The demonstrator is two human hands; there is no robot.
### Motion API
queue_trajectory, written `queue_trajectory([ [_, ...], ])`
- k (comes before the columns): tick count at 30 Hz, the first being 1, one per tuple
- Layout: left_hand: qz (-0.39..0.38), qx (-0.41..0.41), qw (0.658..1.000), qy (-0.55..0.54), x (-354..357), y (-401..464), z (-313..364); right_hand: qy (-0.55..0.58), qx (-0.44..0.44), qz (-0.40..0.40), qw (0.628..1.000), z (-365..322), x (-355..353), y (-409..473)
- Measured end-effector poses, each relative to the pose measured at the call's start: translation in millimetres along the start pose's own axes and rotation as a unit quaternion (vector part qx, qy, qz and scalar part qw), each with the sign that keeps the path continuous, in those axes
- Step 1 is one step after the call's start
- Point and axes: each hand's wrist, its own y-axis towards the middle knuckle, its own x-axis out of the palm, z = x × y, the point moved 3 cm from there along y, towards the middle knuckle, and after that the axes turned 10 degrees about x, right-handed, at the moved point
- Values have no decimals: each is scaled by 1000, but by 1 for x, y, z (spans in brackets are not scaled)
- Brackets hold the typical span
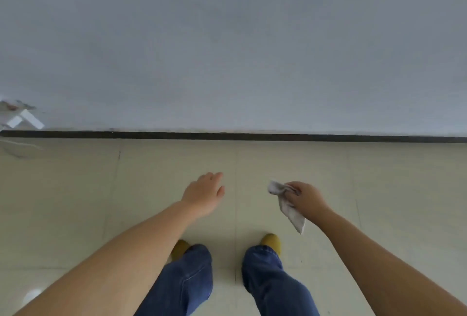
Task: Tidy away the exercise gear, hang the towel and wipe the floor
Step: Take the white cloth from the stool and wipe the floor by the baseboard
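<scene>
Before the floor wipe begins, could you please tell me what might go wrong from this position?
1. The right hand pinches the small grey cloth by one bunched end while the rest dangles, so it could slip or wipe poorly unless regripped.
2. The person stands upright, the cloth well above the tiled floor; bending down close to the wall may be awkward.
3. A thin cable lies by the dark skirting at far left and could snag.

Hanging over open floor, nothing crowding the grip.

Pinching a grey cloth [288, 204] in the right hand [307, 198], with bare tile [379, 189] lying wide open to its right and beyond it, up to the dark skirting [252, 136] and wall [227, 50]; to its left, only the spread left hand [204, 193] hovering apart; nearer in, yellow shoes [271, 242] standing below.
</scene>
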Motion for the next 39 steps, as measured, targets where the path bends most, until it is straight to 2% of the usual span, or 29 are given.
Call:
queue_trajectory([
  [4,-22,-12,999,24,80,81,-55,21,-27,8,999,-6,44,119],
  [8,-10,-18,998,64,153,151,-132,27,-82,30,996,-30,112,235],
  [13,-11,-4,991,131,227,216,-248,-16,-208,135,969,-66,223,344],
  [15,-2,11,987,161,249,236,-289,-87,-263,166,947,-69,273,373],
  [17,19,38,984,174,265,247,-319,-200,-285,131,928,-60,324,395],
  [19,59,67,980,179,279,257,-341,-241,-295,116,917,-45,355,409],
  [21,84,49,981,170,287,263,-349,-229,-326,146,906,-35,362,413],
  [23,45,-12,987,152,299,267,-353,-259,-358,163,882,-31,360,416],
  [25,6,-42,989,143,308,270,-355,-322,-358,134,866,-32,356,422],
  [29,13,-39,988,146,317,273,-360,-386,-341,87,853,-42,362,440],
  [32,32,-34,988,148,320,275,-363,-366,-349,108,856,-64,381,447],
  [35,19,-41,987,153,319,277,-365,-358,-365,118,851,-91,390,452],
  [39,11,-46,985,165,319,277,-366,-374,-361,157,840,-94,371,470],
])
